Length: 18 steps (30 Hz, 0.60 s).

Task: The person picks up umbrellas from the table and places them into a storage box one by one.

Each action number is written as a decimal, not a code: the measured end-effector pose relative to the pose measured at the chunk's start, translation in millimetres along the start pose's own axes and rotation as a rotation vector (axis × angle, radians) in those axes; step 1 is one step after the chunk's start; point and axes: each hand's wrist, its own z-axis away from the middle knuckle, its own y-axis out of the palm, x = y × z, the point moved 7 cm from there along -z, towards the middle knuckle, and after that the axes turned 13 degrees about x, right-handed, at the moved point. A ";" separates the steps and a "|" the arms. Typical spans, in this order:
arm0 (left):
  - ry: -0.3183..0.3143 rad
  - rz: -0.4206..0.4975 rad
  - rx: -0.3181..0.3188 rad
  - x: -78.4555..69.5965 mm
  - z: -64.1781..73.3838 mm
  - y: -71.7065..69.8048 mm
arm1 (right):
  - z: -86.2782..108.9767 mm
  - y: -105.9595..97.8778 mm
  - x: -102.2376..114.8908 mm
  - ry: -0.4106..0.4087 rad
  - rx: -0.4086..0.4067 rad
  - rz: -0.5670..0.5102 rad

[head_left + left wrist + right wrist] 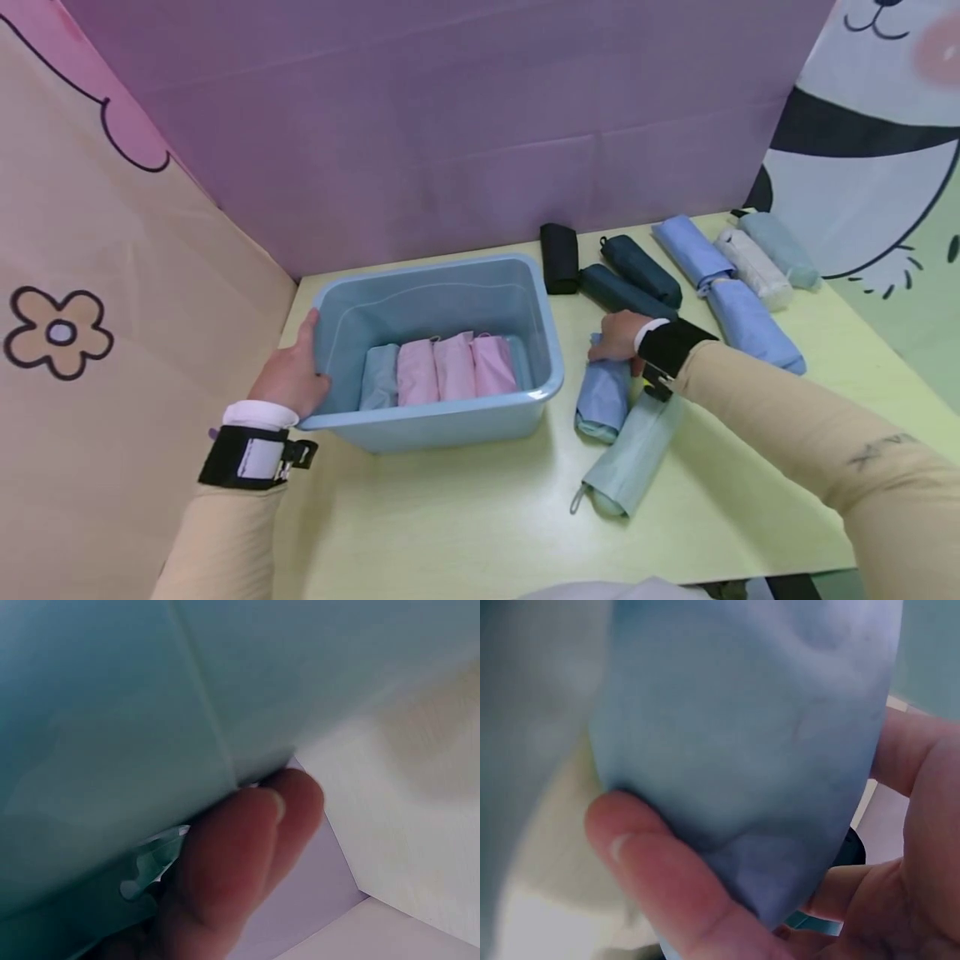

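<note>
My left hand grips the left end of a light blue plastic bin; in the left wrist view its fingers curl under the rim. Inside the bin lie a grey-blue folded umbrella and three pink ones, side by side. Right of the bin, my right hand holds a blue folded umbrella by its far end. In the right wrist view, thumb and fingers lie on opposite sides of that umbrella. A pale green folded umbrella lies beside it, partly under the right wrist.
A black folded umbrella and two dark teal ones lie along the table's back edge. Farther right are two blue umbrellas, a white one and a pale teal one. A purple backdrop stands behind the table.
</note>
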 end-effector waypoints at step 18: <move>0.004 0.011 0.003 -0.7 -0.1 0.0 | 1.4 -22.1 5.0 -0.131 -0.078 -0.102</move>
